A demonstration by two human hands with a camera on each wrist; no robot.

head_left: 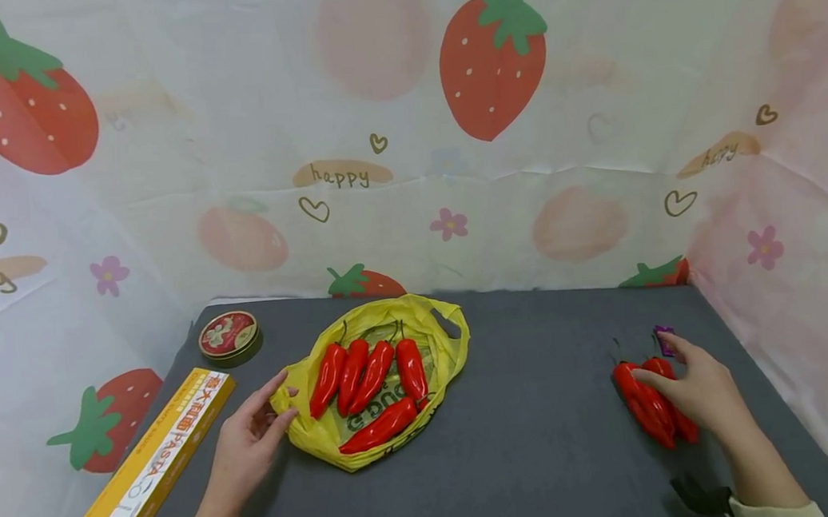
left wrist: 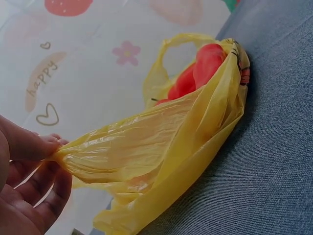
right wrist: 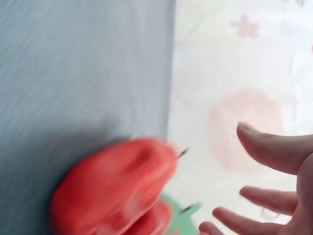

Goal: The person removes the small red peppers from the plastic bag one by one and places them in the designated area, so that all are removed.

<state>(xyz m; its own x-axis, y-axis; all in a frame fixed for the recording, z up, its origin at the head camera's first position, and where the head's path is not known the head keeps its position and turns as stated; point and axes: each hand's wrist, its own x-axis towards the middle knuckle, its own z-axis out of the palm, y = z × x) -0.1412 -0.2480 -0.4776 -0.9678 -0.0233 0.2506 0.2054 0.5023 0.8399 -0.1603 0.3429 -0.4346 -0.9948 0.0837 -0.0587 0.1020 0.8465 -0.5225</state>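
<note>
My left hand (head_left: pixel 249 438) pinches the near left edge of a yellow plastic bag (left wrist: pixel 127 152), pulling that edge taut in the left wrist view. Spread out on the table, the bag has several red chili peppers (head_left: pixel 373 377) lying on it, their dark stems mostly pointing away. On the right, my right hand (head_left: pixel 700 387) hovers over a small cluster of red chili peppers (head_left: pixel 636 403). Its thumb and fingers are apart with nothing between them in the right wrist view, where those peppers (right wrist: pixel 117 188) rest on the table below.
A long yellow pasta box (head_left: pixel 151 473) lies slanted along the left side. Behind it sits a round red-and-gold tin (head_left: pixel 229 335). A small purple packet (head_left: pixel 666 340) lies beyond the right-hand peppers. Strawberry-printed cloth (head_left: pixel 406 139) encloses the grey table (head_left: pixel 532 394) at the back and sides.
</note>
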